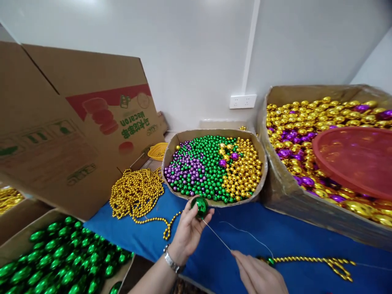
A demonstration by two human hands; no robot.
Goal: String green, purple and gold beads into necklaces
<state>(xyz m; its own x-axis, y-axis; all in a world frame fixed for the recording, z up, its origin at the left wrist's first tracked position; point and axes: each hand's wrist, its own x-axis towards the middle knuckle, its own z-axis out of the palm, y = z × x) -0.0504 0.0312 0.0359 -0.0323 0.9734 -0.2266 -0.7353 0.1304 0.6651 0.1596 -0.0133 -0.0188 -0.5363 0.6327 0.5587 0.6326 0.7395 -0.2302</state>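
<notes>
My left hand [188, 230], with a metal watch at the wrist, grips a large shiny green bead [199, 207] between thumb and fingers. From the bead a taut pale string [217, 233] runs down to my right hand [259, 271], whose fingertips pinch it. Beside the right hand a gold bead strand [301, 259] lies on the blue cloth [214, 269], with a small green bead [270, 261] at its near end. A loose thread curves over the cloth above that hand.
Ahead stands a cardboard tray [262, 179] of purple, green and gold beads. Gold bead strands [136, 192] are heaped left of it. A big box [284, 208] with a red basin [355, 159] is at right. Green beads [61, 257] fill a lower-left box, below a tall carton [92, 106].
</notes>
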